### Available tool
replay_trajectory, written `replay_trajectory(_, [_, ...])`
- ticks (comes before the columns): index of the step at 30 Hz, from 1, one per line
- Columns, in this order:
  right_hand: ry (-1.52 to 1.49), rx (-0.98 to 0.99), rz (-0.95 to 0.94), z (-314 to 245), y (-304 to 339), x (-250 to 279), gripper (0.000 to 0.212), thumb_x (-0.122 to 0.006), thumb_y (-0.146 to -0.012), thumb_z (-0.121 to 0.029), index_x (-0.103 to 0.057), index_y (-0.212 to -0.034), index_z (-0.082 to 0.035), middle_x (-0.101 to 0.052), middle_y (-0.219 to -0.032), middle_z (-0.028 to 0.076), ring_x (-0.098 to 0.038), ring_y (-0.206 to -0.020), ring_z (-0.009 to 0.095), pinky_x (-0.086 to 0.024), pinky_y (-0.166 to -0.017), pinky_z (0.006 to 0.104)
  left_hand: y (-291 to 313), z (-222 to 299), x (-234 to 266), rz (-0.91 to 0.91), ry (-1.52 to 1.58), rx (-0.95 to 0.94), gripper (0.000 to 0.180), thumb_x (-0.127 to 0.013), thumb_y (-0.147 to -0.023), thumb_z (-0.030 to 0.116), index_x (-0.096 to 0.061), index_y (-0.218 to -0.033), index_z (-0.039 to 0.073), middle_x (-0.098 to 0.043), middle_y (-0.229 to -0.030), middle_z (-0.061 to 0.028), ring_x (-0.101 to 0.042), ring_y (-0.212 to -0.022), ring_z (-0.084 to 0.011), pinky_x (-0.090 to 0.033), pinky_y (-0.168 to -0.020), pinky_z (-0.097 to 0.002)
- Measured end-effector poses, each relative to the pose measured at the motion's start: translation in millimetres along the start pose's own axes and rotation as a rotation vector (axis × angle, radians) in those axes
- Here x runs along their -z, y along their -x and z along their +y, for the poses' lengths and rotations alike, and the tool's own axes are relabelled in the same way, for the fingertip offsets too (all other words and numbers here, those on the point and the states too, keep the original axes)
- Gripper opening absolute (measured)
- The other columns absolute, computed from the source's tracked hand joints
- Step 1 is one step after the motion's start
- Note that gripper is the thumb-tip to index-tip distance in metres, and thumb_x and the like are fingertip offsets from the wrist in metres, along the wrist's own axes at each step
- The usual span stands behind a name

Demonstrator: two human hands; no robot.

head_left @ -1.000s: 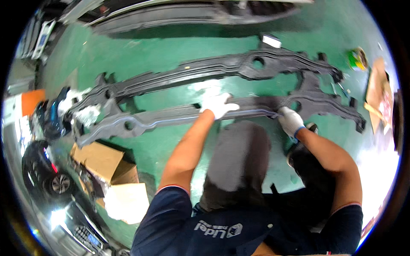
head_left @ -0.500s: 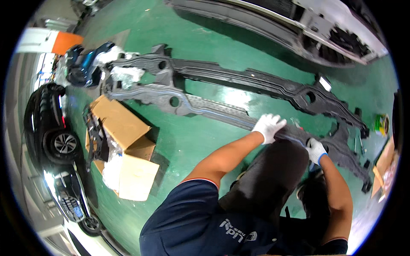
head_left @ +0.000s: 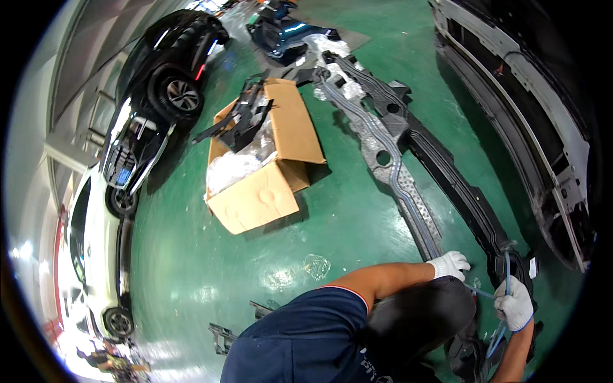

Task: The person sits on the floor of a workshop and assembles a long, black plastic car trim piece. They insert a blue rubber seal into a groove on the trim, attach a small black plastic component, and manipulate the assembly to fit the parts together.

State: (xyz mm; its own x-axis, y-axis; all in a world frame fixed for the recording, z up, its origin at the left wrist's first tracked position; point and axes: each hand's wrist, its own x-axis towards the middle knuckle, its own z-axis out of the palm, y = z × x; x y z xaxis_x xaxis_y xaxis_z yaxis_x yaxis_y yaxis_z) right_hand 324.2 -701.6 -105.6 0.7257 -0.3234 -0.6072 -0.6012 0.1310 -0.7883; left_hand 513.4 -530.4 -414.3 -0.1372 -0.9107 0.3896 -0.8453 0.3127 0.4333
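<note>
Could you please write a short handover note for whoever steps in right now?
Left hand, white-gloved, rests on the near end of the long grey perforated bumper reinforcement panel lying on the green floor.
Right hand, also gloved, grips a thin blue strap beside the long black plastic bumper carrier.
Both panels lie side by side; an open cardboard box of parts sits to the left.
Whether anything is fastened cannot be told.

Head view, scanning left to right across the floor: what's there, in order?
White car → black car → cardboard box → long grey plastic panel → left hand → right hand → detached bumper.
</note>
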Motion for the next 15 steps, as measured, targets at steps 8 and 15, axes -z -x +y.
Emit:
replay_trajectory(8, [-0.204, 0.414, -0.070, 32.2, -48.1, 27.7, 0.012, -0.058, -0.089, -0.006, -0.051, -0.098, -0.004, -0.052, -0.063, 0.005, -0.048, -0.046, 0.014, -0.041, -0.043, 0.0296, -8.3, 19.7, 69.3, -0.164, 0.521, 0.665, 0.037, -0.066, -0.101, 0.042, -0.080, -0.101, 0.007, -0.077, -0.101, -0.0135, -0.072, -0.097, -0.0355, -0.057, -0.087, -0.0456])
replay_trajectory(15, [-0.031, 0.289, -0.159, 58.2, -86.7, -75.4, 0.012, -0.060, -0.102, -0.005, -0.056, -0.113, -0.003, -0.065, -0.080, 0.006, -0.063, -0.066, 0.013, -0.052, -0.058, 0.0298, 9.2, 23.0, 24.8, 0.058, 0.885, 0.919, 0.041, -0.060, -0.107, 0.037, -0.081, -0.088, 0.008, -0.076, -0.079, -0.0097, -0.070, -0.074, -0.0220, -0.054, -0.071, -0.0390])
